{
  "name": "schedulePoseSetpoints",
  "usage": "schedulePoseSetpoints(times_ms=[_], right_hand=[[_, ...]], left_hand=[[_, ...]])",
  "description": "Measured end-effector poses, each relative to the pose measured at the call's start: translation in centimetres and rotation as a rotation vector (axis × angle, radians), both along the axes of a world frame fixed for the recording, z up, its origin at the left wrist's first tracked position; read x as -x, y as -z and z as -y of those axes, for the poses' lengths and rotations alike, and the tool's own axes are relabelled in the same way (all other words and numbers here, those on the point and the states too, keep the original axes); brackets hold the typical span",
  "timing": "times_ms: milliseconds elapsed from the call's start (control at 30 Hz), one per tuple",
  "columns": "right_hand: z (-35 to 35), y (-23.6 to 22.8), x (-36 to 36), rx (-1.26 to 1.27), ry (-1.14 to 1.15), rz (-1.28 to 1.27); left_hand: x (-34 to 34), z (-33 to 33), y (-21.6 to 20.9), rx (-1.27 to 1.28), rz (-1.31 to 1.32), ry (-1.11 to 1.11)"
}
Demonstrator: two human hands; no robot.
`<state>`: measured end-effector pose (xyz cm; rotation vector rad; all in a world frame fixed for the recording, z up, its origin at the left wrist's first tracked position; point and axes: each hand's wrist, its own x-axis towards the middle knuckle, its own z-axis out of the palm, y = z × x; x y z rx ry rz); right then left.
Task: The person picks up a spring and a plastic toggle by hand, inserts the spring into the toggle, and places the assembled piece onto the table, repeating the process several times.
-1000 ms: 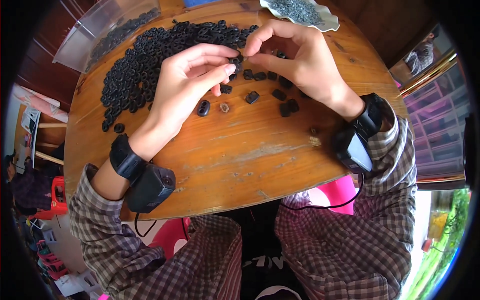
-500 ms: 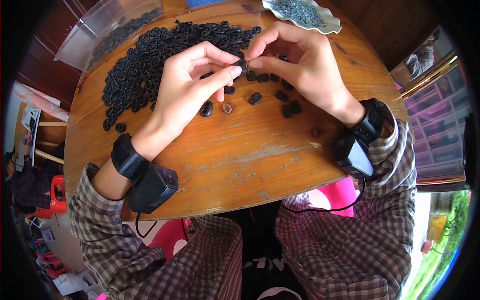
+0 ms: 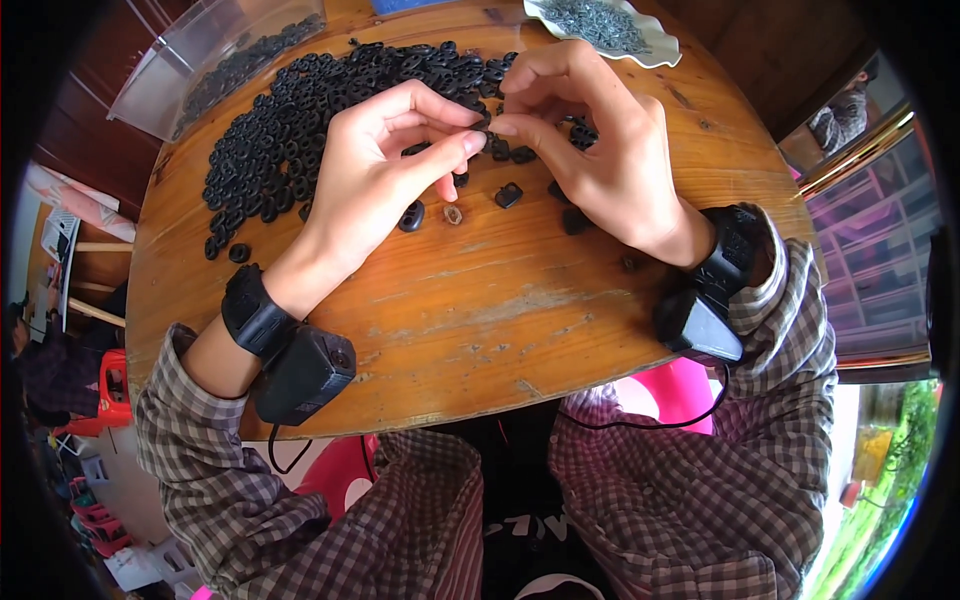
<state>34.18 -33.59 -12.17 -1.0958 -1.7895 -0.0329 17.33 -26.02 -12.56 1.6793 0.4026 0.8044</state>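
Observation:
My left hand (image 3: 375,170) pinches a small black plastic piece (image 3: 482,123) between thumb and index finger, above the wooden table (image 3: 470,320). Against the piece's right side, my right hand (image 3: 620,165) has thumb and index finger closed together; anything tiny between those fingertips is too small to make out. Behind my left hand spreads a large pile of black two-holed cord-lock pieces (image 3: 265,160). Several smaller black blocks (image 3: 509,195) lie under and around my right hand, partly covered by it. One oval two-holed piece (image 3: 411,216) rests by my left fingers.
A clear plastic bin (image 3: 150,95) with more black pieces stands at the far left. At the far right is a white wavy-edged dish (image 3: 655,60) of small metal parts, perhaps springs. Cabled black devices (image 3: 305,375) are strapped to both wrists. A blue object (image 3: 405,5) shows at the back edge.
My right hand has turned and shifted slightly left, its fingertips still beside the black piece and its palm now over some loose blocks. My left hand stays nearly still.

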Motion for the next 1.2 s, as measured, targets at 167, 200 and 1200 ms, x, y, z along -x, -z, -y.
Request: schedulePoseSetpoints(times_ms=[167, 200, 1200], right_hand=[[-0.10, 0.33, -0.10, -0.022, -0.013, 0.021], [-0.13, 0.27, -0.17, -0.021, -0.015, 0.020], [-0.35, 0.28, 0.02, 0.103, -0.002, 0.173]], left_hand=[[-0.04, 0.12, -0.04, 0.000, -0.013, 0.052], [-0.06, 0.04, 0.05, 0.000, -0.014, 0.050], [-0.25, 0.53, 0.15, -0.001, 0.031, 0.022]])
